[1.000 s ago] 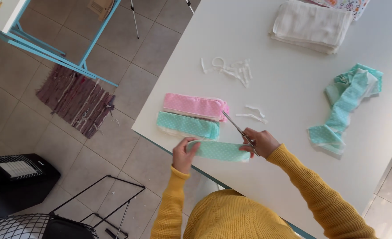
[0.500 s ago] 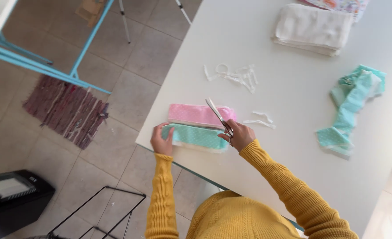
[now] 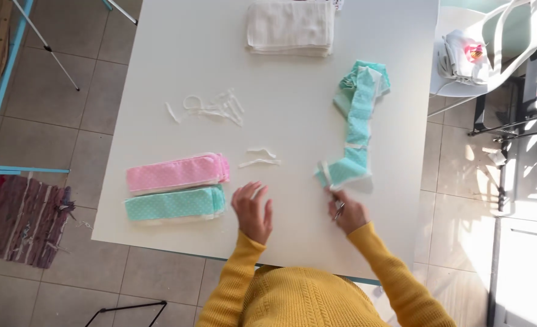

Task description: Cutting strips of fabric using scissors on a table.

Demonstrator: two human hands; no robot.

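Both yellow knit sleeves are reaching forward from the bottom edge, elbows bent. The left hand (image 3: 252,211) is hovering low over the white tabletop (image 3: 159,91), palm down, fingers spread loosely apart and gripping nothing, just right of the folded mint strip (image 3: 174,204). The right hand (image 3: 347,212) is sitting curled together around the handles of the scissors (image 3: 337,209), with its knuckles touching the near end of the long mint fabric band (image 3: 356,130). That band is lying crumpled and dotted, running away toward the far right of the tabletop. A folded pink strip (image 3: 177,172) is resting flat just beyond the mint one, both soft and rectangular. Thin white elastic scraps (image 3: 259,157) are lying between the hands' reach and a looser tangle of white scraps (image 3: 211,108). A neat stack of white cloth (image 3: 291,27) is sitting at the far edge.
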